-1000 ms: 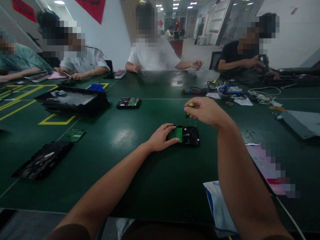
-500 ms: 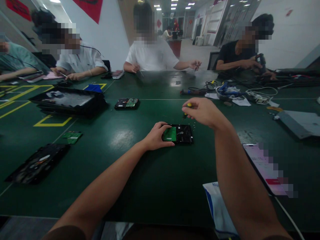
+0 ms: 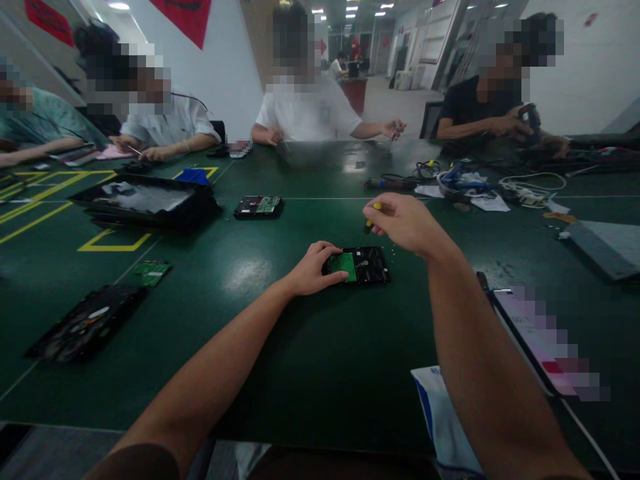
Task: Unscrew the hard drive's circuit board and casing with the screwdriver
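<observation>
In front of me a black hard drive [image 3: 373, 265] with a green circuit board [image 3: 344, 265] lies flat on the green table. My left hand [image 3: 319, 270] grips its left end, thumb across the board and fingers along the far edge. Pinched in my right hand [image 3: 397, 220] is a small yellow-and-black screwdriver [image 3: 369, 225]. The thin shaft points down to the drive's far edge, close to the board; whether the tip touches a screw is too small to tell. Several tiny screws [image 3: 393, 253] lie just right of the drive.
Another hard drive [image 3: 259, 207] lies farther back. To the left are stacked black trays [image 3: 145, 200], a loose circuit board [image 3: 154, 272] and a dark drive-like part [image 3: 87, 323]. A phone [image 3: 537, 333], a white-and-blue packet [image 3: 445, 413] and cables [image 3: 533, 190] sit right. Co-workers sit opposite.
The screwdriver has moved slightly left and down, its tip now at the drive's far edge. My left thumb has shifted from the near edge up onto the green board.
</observation>
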A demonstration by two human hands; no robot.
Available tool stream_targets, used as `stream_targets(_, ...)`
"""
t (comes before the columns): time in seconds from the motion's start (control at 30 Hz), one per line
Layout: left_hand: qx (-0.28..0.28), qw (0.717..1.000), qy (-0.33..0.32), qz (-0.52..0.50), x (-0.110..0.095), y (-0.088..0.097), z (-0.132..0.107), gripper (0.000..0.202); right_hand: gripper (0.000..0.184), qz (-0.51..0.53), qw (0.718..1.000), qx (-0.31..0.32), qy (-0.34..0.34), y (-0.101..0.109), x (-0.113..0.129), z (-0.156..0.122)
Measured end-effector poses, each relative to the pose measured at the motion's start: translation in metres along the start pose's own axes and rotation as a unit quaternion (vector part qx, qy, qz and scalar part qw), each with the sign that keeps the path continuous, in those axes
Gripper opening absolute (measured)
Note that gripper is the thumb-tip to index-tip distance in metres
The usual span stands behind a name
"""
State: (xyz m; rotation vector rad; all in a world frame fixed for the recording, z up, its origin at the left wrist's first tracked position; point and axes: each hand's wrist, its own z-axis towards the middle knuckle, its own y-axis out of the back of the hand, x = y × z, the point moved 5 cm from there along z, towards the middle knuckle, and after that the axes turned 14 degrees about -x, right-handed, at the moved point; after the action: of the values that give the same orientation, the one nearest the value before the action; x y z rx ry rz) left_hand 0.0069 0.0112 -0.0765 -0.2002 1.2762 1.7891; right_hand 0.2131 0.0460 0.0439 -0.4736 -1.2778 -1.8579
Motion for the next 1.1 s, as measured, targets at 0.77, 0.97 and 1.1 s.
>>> stream_targets(0.77, 0.004, 1.0, -0.013, -0.023, 0.0, -0.001, -0.001, 0.07, 0.03, 0.022, 0.999, 0.026, 0.008, -0.013, 0.006, -0.003)
stream_targets(0.97, 0.001, 1.0, -0.018, -0.023, 0.003, -0.003, -0.002, 0.07, 0.03, 0.008, 1.0, 0.021, 0.003, -0.014, 0.007, -0.004)
stream_targets(1.1, 0.001, 1.0, -0.019, -0.024, 0.004, -0.003, -0.002, 0.069, 0.033, 0.024, 1.0, 0.007, 0.004, -0.015, 0.009, -0.005)
